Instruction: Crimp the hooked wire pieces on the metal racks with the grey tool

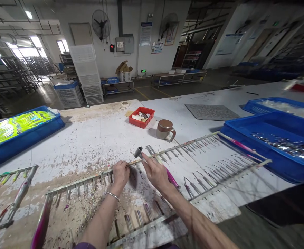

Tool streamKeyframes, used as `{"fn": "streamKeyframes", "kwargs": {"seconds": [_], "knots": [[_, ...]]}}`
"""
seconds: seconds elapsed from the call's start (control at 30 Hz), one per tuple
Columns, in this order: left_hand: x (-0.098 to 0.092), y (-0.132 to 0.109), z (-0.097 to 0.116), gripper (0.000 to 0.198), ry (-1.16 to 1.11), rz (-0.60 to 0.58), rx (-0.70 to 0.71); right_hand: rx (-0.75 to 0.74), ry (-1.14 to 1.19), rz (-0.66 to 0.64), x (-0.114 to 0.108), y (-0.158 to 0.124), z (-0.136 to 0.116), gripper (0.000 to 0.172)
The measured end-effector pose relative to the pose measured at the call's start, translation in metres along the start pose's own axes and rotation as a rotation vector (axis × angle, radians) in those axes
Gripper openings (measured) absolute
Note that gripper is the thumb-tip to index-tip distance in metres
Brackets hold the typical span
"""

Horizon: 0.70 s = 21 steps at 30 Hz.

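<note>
A long metal rack point(93, 177), with small metal pieces and wire hooks hanging from its rails, lies across the worktable. At its far rail, my left hand point(121, 174) has its fingers pinched together; what is between them is hidden. My right hand point(155, 173) is closed around a hammer point(139, 151) with a short tubular metal head, its index finger stretched along toward the head. The hammer head is just above the far rail, right of my left hand. A magenta bar point(171, 177) shows below my right hand; whether it is the hammer's handle, I cannot tell.
A brown mug point(164, 129) and a red tray of scraps point(141, 117) stand beyond the rack. Blue bins flank it: one with shiny metal pieces point(292, 145) at right, one with yellow packets point(22, 126) at left. Another rack point(19, 193) with coloured lures lies left.
</note>
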<state>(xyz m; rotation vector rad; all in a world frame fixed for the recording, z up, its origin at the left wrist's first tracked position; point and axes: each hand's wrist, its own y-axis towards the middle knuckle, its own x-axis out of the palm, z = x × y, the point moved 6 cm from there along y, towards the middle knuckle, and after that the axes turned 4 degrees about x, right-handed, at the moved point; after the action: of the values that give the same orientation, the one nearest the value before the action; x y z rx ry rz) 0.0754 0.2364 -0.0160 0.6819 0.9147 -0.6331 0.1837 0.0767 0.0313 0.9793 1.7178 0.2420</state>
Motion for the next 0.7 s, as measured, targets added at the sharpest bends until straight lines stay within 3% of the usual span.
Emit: {"fn": "streamKeyframes", "kwargs": {"seconds": [0.07,0.23,0.4,0.47,0.6,0.7], "knots": [[0.0,0.0,0.0,0.022,0.0,-0.005,-0.004,-0.023,0.037,0.029,0.001,-0.002,-0.002,0.047],[0.0,0.0,0.001,0.022,0.002,-0.007,-0.012,0.06,-0.09,-0.186,0.021,-0.005,0.006,0.042],[-0.001,0.0,0.001,0.021,0.026,-0.023,-0.026,0.001,0.059,0.011,-0.003,0.002,-0.002,0.049],[-0.002,0.0,0.001,0.021,0.019,-0.024,-0.028,0.004,0.055,-0.028,0.002,0.0,-0.003,0.049],[-0.003,0.001,0.002,0.022,0.002,-0.026,-0.027,0.054,-0.071,-0.24,0.022,-0.008,0.003,0.043],[-0.003,0.001,0.003,0.023,0.014,-0.026,-0.024,0.039,-0.023,-0.108,0.009,-0.005,0.005,0.044]]}}
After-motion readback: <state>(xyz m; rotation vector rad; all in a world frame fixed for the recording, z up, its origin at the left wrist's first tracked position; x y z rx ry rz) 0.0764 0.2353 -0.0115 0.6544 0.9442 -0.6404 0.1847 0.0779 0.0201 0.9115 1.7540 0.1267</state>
